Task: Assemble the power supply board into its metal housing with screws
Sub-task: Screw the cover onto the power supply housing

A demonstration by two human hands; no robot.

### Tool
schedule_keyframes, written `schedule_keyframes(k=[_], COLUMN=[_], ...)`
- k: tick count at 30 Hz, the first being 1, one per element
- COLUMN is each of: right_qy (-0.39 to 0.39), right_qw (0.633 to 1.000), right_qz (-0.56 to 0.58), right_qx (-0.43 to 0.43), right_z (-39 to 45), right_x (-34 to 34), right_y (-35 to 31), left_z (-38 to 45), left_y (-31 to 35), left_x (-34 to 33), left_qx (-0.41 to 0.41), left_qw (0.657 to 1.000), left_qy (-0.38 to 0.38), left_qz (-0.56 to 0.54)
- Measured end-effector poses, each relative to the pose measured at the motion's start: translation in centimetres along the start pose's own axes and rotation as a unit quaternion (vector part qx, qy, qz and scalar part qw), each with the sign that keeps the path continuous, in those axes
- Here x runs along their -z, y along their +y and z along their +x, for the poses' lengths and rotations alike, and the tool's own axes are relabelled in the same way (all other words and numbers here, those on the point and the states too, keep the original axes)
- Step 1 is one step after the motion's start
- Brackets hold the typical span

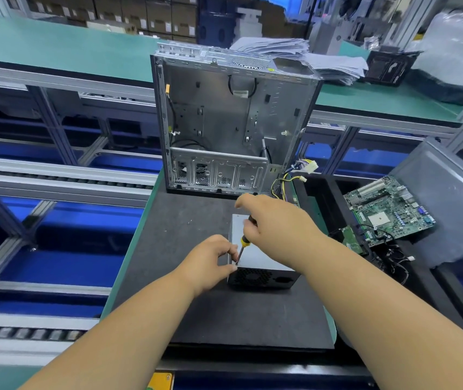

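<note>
A grey metal power supply housing [264, 258] with a black perforated front face lies on the black mat [185, 237]. My right hand [278, 223] grips a yellow-and-black screwdriver [243, 240], held steeply with its tip at the housing's near left top corner. My left hand [210, 260] pinches the screwdriver's shaft near the tip with thumb and fingers and steadies it against that corner. The screw itself is hidden by my fingers.
An open metal computer case [224, 122] stands upright behind the housing, with yellow and black cables [295, 178] hanging at its right. A green motherboard [387, 212] lies in a tray on the right. Roller conveyor rails [56, 175] run along the left.
</note>
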State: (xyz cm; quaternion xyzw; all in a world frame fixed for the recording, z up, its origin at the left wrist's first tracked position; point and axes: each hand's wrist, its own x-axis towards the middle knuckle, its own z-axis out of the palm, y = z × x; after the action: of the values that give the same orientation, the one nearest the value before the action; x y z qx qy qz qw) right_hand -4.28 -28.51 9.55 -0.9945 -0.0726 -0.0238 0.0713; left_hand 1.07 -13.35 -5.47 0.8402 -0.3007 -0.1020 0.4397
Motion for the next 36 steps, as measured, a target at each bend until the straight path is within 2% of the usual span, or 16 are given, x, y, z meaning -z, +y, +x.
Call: schedule_keyframes(k=[4, 8, 10, 15, 22, 27, 31, 34, 36], right_qy=[-0.014, -0.035, -0.034, -0.028, -0.048, -0.044, 0.012, 0.017, -0.006], right_qw=[0.997, 0.999, 0.999, 0.995, 0.999, 0.995, 0.982, 0.991, 0.998], right_qz=[-0.070, 0.015, 0.015, -0.098, 0.011, -0.073, -0.149, -0.073, 0.005], right_qx=[-0.021, -0.004, 0.009, -0.018, -0.006, -0.059, -0.115, -0.115, -0.069], right_z=[0.1, -0.1, -0.1, 0.2, -0.1, 0.6, 0.2, 0.0, -0.1], right_x=[-0.5, 0.0, 0.3, -0.1, 0.5, 0.6, -0.3, -0.5, -0.2], right_y=[0.3, 0.0, 0.0, 0.1, -0.2, -0.2, 0.0, 0.4, 0.6], left_z=[0.0, 0.0, 0.0, -0.1, -0.1, -0.2, -0.3, -0.3, -0.2], left_y=[-0.2, -0.3, -0.4, -0.5, -0.5, -0.4, -0.5, -0.5, -0.4], left_x=[-0.1, -0.2, -0.2, -0.3, -0.4, -0.5, -0.7, -0.7, -0.6], left_qx=[-0.001, -0.002, 0.002, 0.008, 0.013, 0.024, 0.027, 0.028, 0.026], left_qw=[1.000, 1.000, 1.000, 1.000, 0.999, 0.999, 0.999, 0.999, 0.999], left_qy=[0.004, 0.004, 0.004, 0.010, 0.006, 0.016, 0.016, 0.014, 0.012], left_qz=[-0.010, -0.009, -0.014, -0.021, -0.029, -0.032, -0.039, -0.034, -0.031])
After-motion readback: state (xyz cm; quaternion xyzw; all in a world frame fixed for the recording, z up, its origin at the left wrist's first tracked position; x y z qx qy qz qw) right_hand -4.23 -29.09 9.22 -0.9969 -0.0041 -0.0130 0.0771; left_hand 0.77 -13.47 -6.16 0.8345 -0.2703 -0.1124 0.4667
